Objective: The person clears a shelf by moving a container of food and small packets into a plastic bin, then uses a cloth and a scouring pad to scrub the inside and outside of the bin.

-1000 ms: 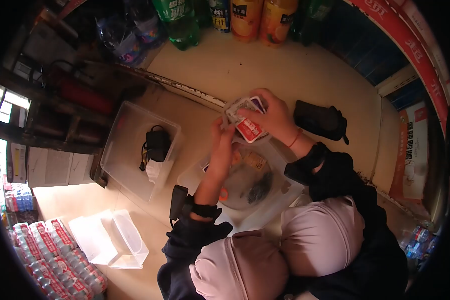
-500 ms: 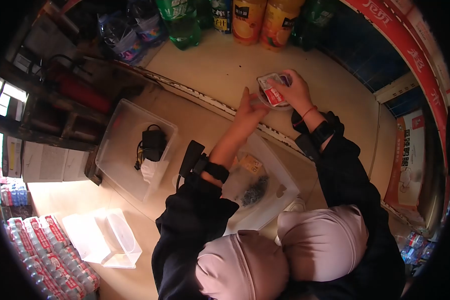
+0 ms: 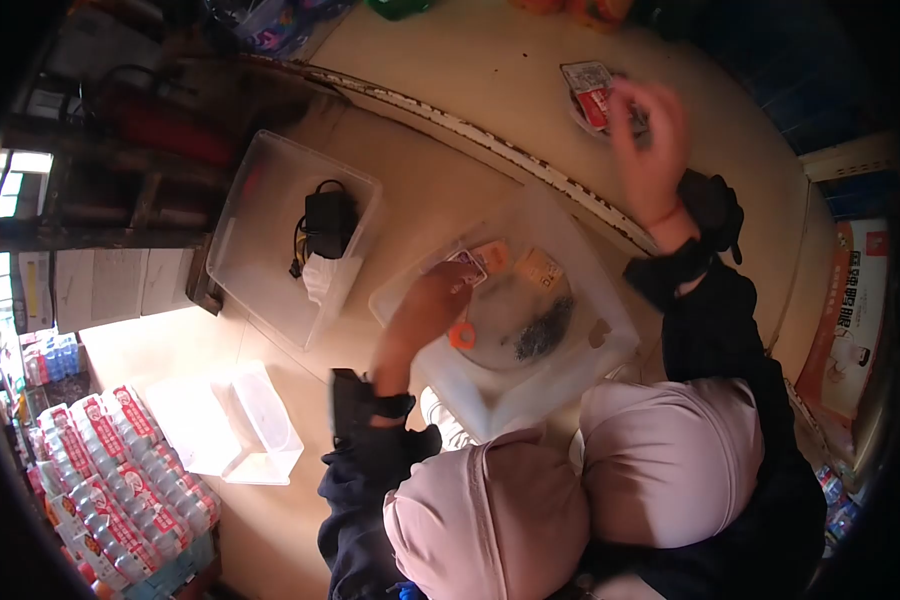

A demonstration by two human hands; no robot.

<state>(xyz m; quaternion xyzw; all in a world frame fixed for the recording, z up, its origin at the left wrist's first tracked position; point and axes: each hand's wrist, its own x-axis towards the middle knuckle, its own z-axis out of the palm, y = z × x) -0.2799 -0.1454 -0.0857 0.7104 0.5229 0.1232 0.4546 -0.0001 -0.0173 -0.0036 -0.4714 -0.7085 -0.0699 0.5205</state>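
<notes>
My left hand (image 3: pixel 430 305) reaches into a translucent plastic bin (image 3: pixel 610 300) on the floor, its fingers closed on a small white-edged packet (image 3: pixel 467 263). Beside that hand lies an orange ring-like piece (image 3: pixel 461 335). Orange-and-tan packets (image 3: pixel 540 268) and a dark, mesh-like clump (image 3: pixel 544 328) are in the same bin. Over the low shelf, my right hand (image 3: pixel 658 135) is blurred, with thumb and fingers apart. Just left of its fingers, a red-and-white packet (image 3: pixel 592 98) sits in a small round container on the shelf; the hand partly covers the container.
A second clear bin (image 3: pixel 232 255) holds a black power adapter (image 3: pixel 328 222) with cable. A white open container (image 3: pixel 270 445) stands at lower left near packs of bottles (image 3: pixel 120 490). The shelf's chipped metal edge (image 3: pixel 450 128) runs above the bins. A printed carton (image 3: pixel 850 320) is at right.
My left hand has moved from the shelf container down into the bin. My right hand has come off the red-and-white packet, which stays on the shelf. The view has shifted downward.
</notes>
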